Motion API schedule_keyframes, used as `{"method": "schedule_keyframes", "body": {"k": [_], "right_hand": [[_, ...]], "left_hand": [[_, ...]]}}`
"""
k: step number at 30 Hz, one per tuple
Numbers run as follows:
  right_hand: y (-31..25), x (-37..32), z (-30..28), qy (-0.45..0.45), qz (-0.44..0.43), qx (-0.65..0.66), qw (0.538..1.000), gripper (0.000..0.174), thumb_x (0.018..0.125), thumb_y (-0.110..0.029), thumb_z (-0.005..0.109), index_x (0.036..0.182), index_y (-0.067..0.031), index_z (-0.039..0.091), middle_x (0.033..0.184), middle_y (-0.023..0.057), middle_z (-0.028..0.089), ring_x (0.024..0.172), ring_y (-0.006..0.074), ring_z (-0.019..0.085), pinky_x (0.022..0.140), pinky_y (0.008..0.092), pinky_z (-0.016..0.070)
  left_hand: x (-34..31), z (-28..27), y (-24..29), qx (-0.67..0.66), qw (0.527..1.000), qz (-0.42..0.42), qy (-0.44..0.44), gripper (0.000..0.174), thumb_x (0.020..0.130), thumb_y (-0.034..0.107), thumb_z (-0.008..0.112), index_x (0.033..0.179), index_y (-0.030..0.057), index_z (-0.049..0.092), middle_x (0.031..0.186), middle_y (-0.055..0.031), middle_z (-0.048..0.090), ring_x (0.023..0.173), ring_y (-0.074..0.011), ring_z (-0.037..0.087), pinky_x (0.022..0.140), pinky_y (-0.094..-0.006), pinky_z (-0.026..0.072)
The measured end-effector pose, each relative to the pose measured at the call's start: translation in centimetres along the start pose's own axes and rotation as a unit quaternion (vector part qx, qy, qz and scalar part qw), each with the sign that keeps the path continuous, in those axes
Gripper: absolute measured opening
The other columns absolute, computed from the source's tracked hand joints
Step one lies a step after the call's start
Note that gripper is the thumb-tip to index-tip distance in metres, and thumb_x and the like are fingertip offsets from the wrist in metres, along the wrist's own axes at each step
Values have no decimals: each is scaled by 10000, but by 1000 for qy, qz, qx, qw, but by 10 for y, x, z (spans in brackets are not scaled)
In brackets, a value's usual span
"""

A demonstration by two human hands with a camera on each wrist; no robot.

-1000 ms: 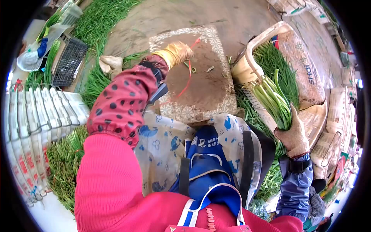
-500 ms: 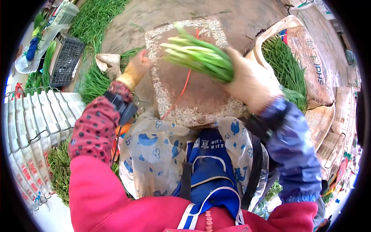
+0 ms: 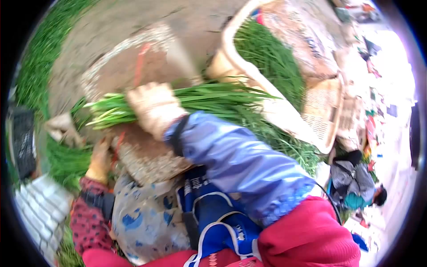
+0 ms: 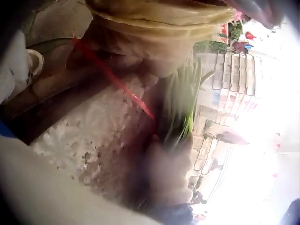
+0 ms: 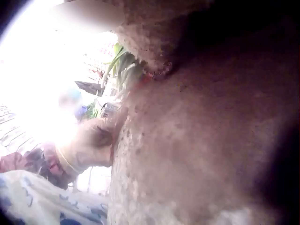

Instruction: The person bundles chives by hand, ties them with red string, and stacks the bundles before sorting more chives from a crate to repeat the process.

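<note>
In the head view my right hand (image 3: 153, 104), in a pale work glove, grips a bunch of garlic chives (image 3: 213, 95) across the middle of a dirt-covered board (image 3: 153, 162). The pale stem ends point left, the leaves right toward the basket. A red tie (image 3: 141, 64) runs over the board and passes under the bunch. My left hand (image 3: 101, 155), in a yellowish glove, is at the board's left edge beside the tie's near end, fingers extended and blurred. The left wrist view shows the red tie (image 4: 115, 79) below the yellow glove (image 4: 159, 28).
A cream plastic basket (image 3: 249, 66) full of loose chives (image 3: 271, 66) stands right of the board, with a sack in it. More greens (image 3: 40, 58) lie on the floor at left, near a black crate (image 3: 22, 142). A person (image 3: 356, 182) is at far right.
My right hand has carried the chives from the basket over to the board and laid them across the red tie. My left hand has moved down along the board's left edge. The head view has turned.
</note>
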State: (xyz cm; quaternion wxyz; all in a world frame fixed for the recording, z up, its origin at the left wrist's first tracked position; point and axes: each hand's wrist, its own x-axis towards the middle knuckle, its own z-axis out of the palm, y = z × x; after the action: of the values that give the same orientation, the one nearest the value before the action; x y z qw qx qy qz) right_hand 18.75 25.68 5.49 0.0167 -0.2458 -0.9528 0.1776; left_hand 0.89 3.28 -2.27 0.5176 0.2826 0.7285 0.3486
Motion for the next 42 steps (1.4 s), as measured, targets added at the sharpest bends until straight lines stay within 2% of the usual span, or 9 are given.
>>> {"method": "schedule_keyframes", "body": {"k": [1, 4, 8, 12, 15, 21, 25, 30, 42], "right_hand": [[-6, 9, 8, 8, 8, -8, 1000, 351, 826, -158, 583, 1176, -135, 565, 1061, 87, 635, 1002, 281, 608, 808, 444, 466], [-17, 29, 14, -9, 33, 5, 999, 375, 844, -198, 596, 1212, -139, 557, 1103, 80, 625, 1041, 270, 591, 820, 423, 449], [-21, 33, 0, -42, 47, 22, 998, 389, 858, -219, 594, 1239, -150, 556, 1185, 69, 616, 1099, 251, 576, 839, 426, 443], [-29, 52, 19, -22, 84, 18, 996, 473, 913, -259, 513, 1365, -121, 488, 1224, 92, 602, 1160, 279, 552, 973, 597, 364], [-25, 44, -42, -137, 79, 64, 985, 540, 908, -291, 523, 1407, -96, 454, 1245, 147, 602, 1203, 314, 553, 998, 589, 382], [141, -60, -216, 45, -114, -79, 989, 371, 741, -250, 717, 1084, -109, 710, 984, 150, 715, 926, 273, 692, 787, 421, 560], [328, -184, -246, 68, 276, -98, 954, 829, 687, -194, 814, 1403, -36, 429, 1190, 238, 629, 1054, 305, 642, 911, 390, 522], [444, -268, -206, -207, 541, -151, 801, 1007, 680, -340, 820, 1469, -45, 269, 1394, 221, 485, 1256, 327, 524, 1057, 397, 441], [580, -277, -64, -49, 502, -185, 843, 1234, 647, -358, 860, 1523, -37, 53, 1535, 252, 234, 1348, 386, 396, 1083, 408, 399]], "left_hand": [[6, 2, -2, -306, 936, -158, 74, 335, 972, 268, 554, 1165, -3, 592, 891, -72, 636, 738, -187, 605, 630, -316, 500], [2, -8, -4, -177, 982, -44, 50, 363, 949, 334, 594, 1098, 4, 618, 882, -79, 649, 769, -194, 637, 668, -334, 524], [13, -48, -24, 428, 872, 231, 59, 405, 756, 121, 643, 1144, 7, 618, 840, -187, 619, 682, -331, 580, 661, -393, 480], [69, -84, -54, -349, 930, -114, -10, 334, 965, 326, 605, 1121, 31, 627, 967, -37, 660, 865, -162, 626, 740, -307, 528], [81, -104, -48, -235, 953, -164, 99, 252, 938, 320, 646, 868, 78, 645, 702, -3, 589, 584, -129, 520, 546, -271, 438], [71, -139, -17, 82, 984, -150, 54, 469, 943, 343, 619, 1250, 6, 509, 934, -77, 562, 786, -201, 531, 688, -331, 439], [55, -184, -31, 393, 862, 53, 315, 663, 946, 349, 601, 1435, -30, 362, 1404, -213, 468, 1236, -338, 499, 1015, -392, 410], [33, 10, 175, 456, 812, 200, 306, 596, 975, 268, 565, 1461, 4, 344, 1496, -184, 375, 1381, -308, 351, 1151, -382, 246], [133, 282, 294, 571, 675, 467, -34, 590, 1000, 527, 345, 1382, 104, 499, 1427, -122, 501, 1407, -363, 324, 1148, -489, 214]]}}
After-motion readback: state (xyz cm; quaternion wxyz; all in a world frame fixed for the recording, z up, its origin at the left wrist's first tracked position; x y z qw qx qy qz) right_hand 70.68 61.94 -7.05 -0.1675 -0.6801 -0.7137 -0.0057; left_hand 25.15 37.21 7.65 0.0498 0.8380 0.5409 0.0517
